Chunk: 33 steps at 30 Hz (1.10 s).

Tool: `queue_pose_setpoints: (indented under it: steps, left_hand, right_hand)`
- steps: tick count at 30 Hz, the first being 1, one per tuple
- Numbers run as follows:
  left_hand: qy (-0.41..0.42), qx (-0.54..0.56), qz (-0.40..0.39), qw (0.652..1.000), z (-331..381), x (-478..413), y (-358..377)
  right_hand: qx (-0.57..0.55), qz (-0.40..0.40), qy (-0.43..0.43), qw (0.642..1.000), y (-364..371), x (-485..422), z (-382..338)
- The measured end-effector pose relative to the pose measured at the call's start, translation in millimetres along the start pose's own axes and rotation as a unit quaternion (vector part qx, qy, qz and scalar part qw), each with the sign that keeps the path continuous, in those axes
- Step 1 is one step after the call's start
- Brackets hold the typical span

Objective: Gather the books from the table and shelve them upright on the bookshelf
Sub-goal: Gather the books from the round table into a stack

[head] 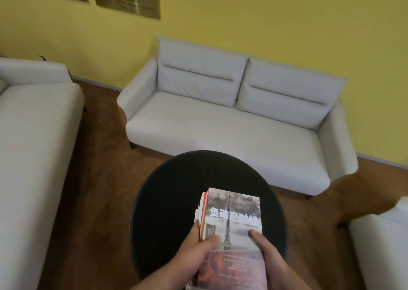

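A stack of books [231,214] is held over the near part of a round black table [176,190]. The top book has a grey and red cover with a tower and white characters. My left hand [198,250] grips the stack's left edge, thumb on the cover and fingers along the side. On the right edge my right hand [267,252] holds the stack, thumb pressed on the cover, its fingers hidden under the stack. No bookshelf is in view.
A pale grey two-seat sofa [231,117] stands behind the table against a yellow wall. Another sofa [33,135] fills the left side, and a white armchair [384,241] sits at the right edge. Brown floor lies between them.
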State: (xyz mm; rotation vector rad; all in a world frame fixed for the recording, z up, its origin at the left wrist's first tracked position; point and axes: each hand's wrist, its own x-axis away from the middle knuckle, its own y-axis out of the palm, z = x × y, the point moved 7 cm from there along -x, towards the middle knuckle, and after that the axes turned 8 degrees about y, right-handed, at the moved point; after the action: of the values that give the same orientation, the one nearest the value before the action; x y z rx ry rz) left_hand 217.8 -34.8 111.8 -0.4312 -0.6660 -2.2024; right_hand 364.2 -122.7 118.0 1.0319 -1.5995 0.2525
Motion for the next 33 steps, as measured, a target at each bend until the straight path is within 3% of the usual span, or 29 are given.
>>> queue_pose_setpoints:
  steps: [8,13,18,21,24,25,28,33]
  left_hand:
    - [0.014,-0.062,-0.01,0.998,-10.8,-6.2,27.4]
    - [0.03,-0.06,0.083,0.994,-13.8,-11.7,14.2]
    - [0.001,-0.029,0.118,0.993,-12.1,-10.8,26.3]
    - [-0.016,-0.075,0.191,0.979,-15.2,-6.3,21.8]
    - [-0.052,-0.209,0.257,0.942,-12.1,2.6,15.0]
    - [-0.058,-0.223,0.258,0.938,-14.0,3.2,12.2]
    - [-0.075,-0.094,0.179,0.976,-20.6,3.5,22.0]
    - [-0.046,-0.161,0.132,0.977,-17.2,-0.5,34.3]
  right_hand:
    - [-0.031,-0.029,0.005,0.999,-30.9,9.1,-12.1]
    - [-0.015,-0.044,0.02,0.999,-36.7,-0.1,-9.0]
    - [-0.019,-0.06,-0.008,0.998,-38.0,3.3,-18.0]
    - [-0.021,-0.064,0.006,0.998,-41.0,4.0,-21.3]
    - [-0.005,-0.073,0.024,0.997,-38.4,4.1,-19.0]
    - [0.001,-0.077,0.034,0.996,-36.9,5.9,-16.6]
    - [0.011,-0.096,0.037,0.995,-40.9,5.3,-14.2]
    - [0.026,-0.072,0.029,0.997,-57.2,1.2,-19.0]
